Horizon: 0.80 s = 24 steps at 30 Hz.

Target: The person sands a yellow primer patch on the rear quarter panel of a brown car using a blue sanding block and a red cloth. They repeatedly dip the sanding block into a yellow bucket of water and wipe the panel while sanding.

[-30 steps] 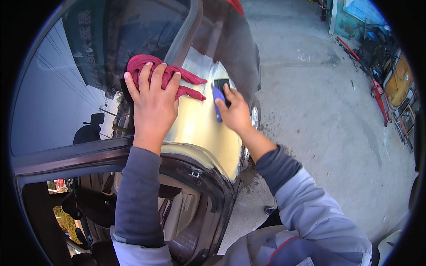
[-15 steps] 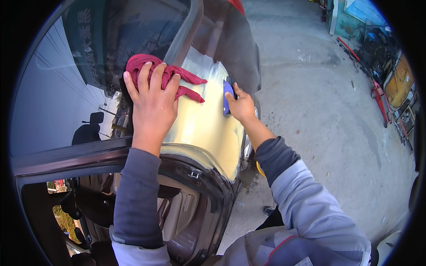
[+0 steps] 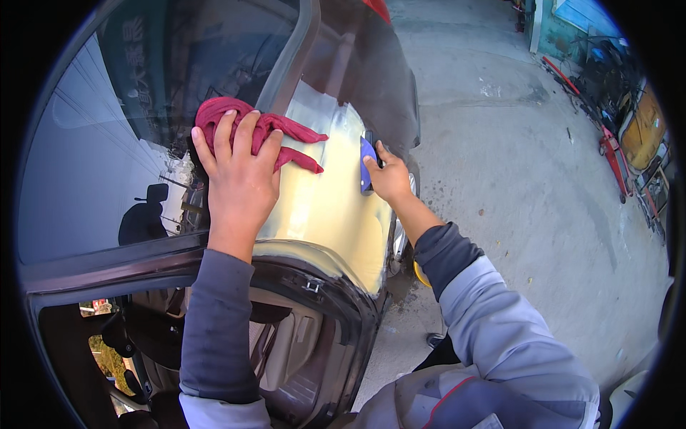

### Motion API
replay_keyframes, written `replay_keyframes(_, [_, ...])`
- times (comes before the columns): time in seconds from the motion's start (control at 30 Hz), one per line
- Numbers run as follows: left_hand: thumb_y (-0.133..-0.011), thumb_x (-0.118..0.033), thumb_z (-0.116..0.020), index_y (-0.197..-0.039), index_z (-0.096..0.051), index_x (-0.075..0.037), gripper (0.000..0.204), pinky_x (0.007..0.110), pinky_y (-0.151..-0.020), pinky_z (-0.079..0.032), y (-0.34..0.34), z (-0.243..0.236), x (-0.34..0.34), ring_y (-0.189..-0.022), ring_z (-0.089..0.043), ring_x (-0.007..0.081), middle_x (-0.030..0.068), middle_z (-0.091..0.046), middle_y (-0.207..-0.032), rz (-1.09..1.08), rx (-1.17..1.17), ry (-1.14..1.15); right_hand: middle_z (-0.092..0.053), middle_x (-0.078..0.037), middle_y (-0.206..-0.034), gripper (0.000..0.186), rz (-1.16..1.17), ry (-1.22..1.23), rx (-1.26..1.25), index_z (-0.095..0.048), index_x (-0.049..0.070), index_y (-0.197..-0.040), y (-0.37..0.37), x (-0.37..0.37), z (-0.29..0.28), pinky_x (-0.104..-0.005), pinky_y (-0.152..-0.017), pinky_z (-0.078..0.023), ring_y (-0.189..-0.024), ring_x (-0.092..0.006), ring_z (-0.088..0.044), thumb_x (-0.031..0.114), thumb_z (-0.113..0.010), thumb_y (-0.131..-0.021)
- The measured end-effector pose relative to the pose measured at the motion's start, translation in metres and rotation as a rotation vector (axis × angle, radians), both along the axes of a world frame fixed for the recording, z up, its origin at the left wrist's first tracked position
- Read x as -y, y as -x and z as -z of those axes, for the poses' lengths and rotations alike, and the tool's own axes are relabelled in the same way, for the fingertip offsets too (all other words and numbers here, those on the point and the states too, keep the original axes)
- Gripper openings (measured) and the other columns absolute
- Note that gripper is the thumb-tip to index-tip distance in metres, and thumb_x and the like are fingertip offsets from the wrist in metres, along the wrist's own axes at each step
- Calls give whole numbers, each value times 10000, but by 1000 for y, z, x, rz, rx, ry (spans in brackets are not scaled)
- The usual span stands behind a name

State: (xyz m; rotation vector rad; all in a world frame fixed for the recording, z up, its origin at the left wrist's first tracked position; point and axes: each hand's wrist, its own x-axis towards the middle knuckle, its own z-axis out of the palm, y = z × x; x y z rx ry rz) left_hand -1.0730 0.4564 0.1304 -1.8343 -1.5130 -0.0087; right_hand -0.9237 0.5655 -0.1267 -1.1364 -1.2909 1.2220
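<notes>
My left hand (image 3: 241, 187) lies over a bunched dark red cloth (image 3: 299, 133) at the edge of the car's rear glass, fingers bent across it. Two loose ends of the cloth trail onto the car's rear side panel (image 3: 325, 214), coated in pale yellow filler with whitish, greyish patches at its upper end. At the panel's outer right side, my right hand (image 3: 391, 179) grips a blue-and-black sanding block (image 3: 367, 163). The block stands against the filler, thumb on its blue side and fingers round the back. Its working face is hidden.
Below my left arm is the door opening (image 3: 312, 286) with seats inside. Concrete floor (image 3: 514, 186) stretches to the right. A red floor jack (image 3: 614, 161) and piled parts stand along the far right side. Something yellow (image 3: 421, 274) sits low beside the car.
The view has shifted slightly, so the car sits a little lower in it. Both hands keep nearly the same places on the car, still with the cloth and the sanding block.
</notes>
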Motion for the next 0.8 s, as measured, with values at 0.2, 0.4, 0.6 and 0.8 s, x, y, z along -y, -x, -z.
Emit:
replay_keyframes(0.2, [-826,-164,-853,-1281,-758,-183,466,701,-1298,-130,0,1,-1,-1523,-381,387,113,-553,-1519,-16,-3,13,-556,-361,-1507,663,-146,-175,286,-547,-7,-1559,-4,125,-14,-481,-1153,-493,-1371,-502,-593,281,-750,-998])
replay_keyframes(0.4, [-828,-163,-852,-1275,-757,-190,458,698,-1297,-135,0,0,-1,-1519,-388,390,110,-553,-1514,-3,-16,4,-683,-290,-1378,653,-3,83,116,-550,-14,-1551,-6,28,-3,-421,-1114,-500,-1297,-430,-649,340,-687,-1021])
replay_keyframes(0.6, [-833,-165,-846,-1274,-756,-192,451,700,-1295,-137,1,1,-2,-1518,-390,392,111,-552,-1517,-13,-22,7,-552,-328,-1534,663,-89,-193,288,-561,-6,-1546,-4,110,5,-444,-1156,-495,-1368,-472,-605,392,-679,-1029])
replay_keyframes(0.8, [-813,-176,-855,-1248,-766,-180,444,722,-1283,-157,1,2,-2,-1498,-411,385,110,-574,-1487,20,-46,-21,-652,-301,-1427,608,101,-108,175,-579,-27,-1520,-2,47,33,-400,-1117,-509,-1314,-411,-654,306,-712,-1029])
